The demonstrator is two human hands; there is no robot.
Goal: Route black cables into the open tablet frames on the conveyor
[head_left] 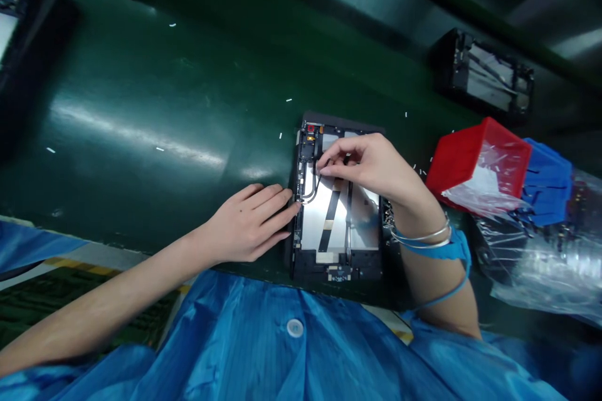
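An opened tablet (pixel 364 213), its metal inside showing, lies on the green bench mat in front of me. Over its upper part, my right hand (pixel 364 166) pinches a thin black cable (pixel 316 187) between thumb and forefinger. The cable curves down to the tablet's left edge. My left hand (pixel 254 222) rests flat beside that edge, fingers stretched out, with fingertips touching the frame near the cable's lower end. A dark flat ribbon (pixel 330 219) runs down the metal plate, and a small circuit board (pixel 339 273) sits at the bottom.
On the right stand a red bin (pixel 458 160) with plastic film, a blue bin (pixel 548 182) and clear plastic bags (pixel 555 269). More opened devices lie at the back right (pixel 491 78) and far left (pixel 28 37). Small white bits (pixel 288 100) are scattered over the mat.
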